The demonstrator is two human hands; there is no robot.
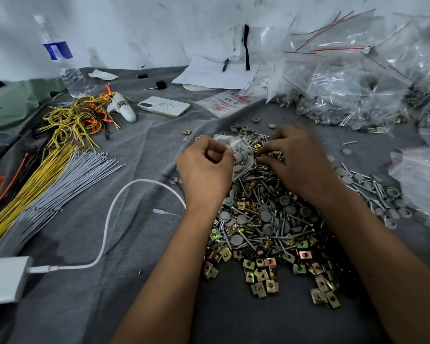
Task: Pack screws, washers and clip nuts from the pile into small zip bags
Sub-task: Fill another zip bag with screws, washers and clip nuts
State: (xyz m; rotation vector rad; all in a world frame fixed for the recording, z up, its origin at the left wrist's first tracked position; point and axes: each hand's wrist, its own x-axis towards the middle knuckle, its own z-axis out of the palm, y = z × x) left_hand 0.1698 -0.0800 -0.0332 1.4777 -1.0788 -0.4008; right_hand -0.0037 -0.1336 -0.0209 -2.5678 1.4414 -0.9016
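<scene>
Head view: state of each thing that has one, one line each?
small zip bag: open, partly filled
left hand: grips the bag
right hand: fingers curled at the pile, blurred
pile: loose, unsorted
water bottle: upright, capped
phone: face down
white cable: plugged into charger

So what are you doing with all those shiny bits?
A person is packing hardware into little bags. The left hand holds a small clear bag that already has some pieces in it. The right hand is picking at the pile of screws, grey washers and gold clip nuts on the grey cloth. A heap of filled bags sits at the back right.
</scene>
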